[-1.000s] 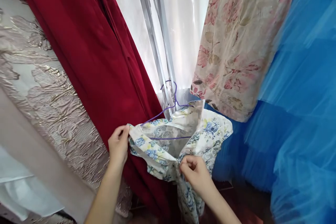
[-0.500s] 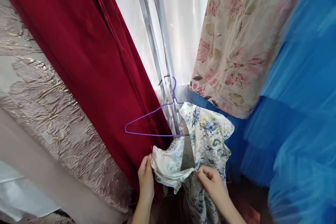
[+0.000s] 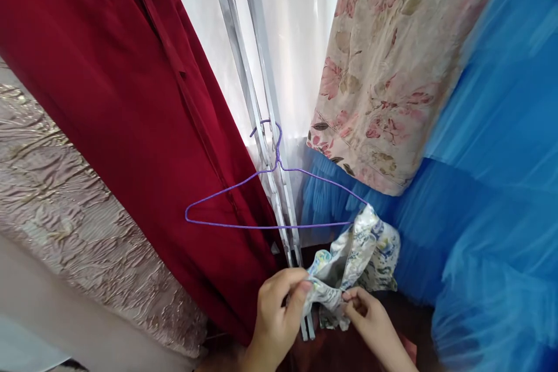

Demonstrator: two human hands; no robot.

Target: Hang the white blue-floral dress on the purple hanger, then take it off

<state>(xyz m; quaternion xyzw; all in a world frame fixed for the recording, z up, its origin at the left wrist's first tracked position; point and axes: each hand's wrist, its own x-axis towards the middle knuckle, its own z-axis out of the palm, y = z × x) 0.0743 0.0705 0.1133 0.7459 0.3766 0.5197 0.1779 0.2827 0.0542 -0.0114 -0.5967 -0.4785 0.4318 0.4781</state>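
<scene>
A white garment with blue and yellow flowers [image 3: 362, 244] hangs by one shoulder from the right end of a purple wire hanger [image 3: 226, 188]. The hanger's hook loops at a grey metal stand [image 3: 257, 81], and its left arm is bare. My left hand [image 3: 281, 314] pinches the garment's edge at the left with thumb and fingers. Close beside it, my right hand [image 3: 366, 311] grips the cloth near the neckline. The lower part of the garment is bunched and partly hidden behind my hands.
A long red cloth [image 3: 131, 104] hangs left of the stand, beside a textured pinkish fabric [image 3: 87, 209]. To the right hang a beige pink-flowered garment [image 3: 383, 70] and blue tulle [image 3: 492, 197]. White curtain cloth [image 3: 300, 40] is behind the stand.
The garment has slid right and down along the hanger, baring more of its wire. My left hand has moved right, toward my right hand, and the cloth is more bunched.
</scene>
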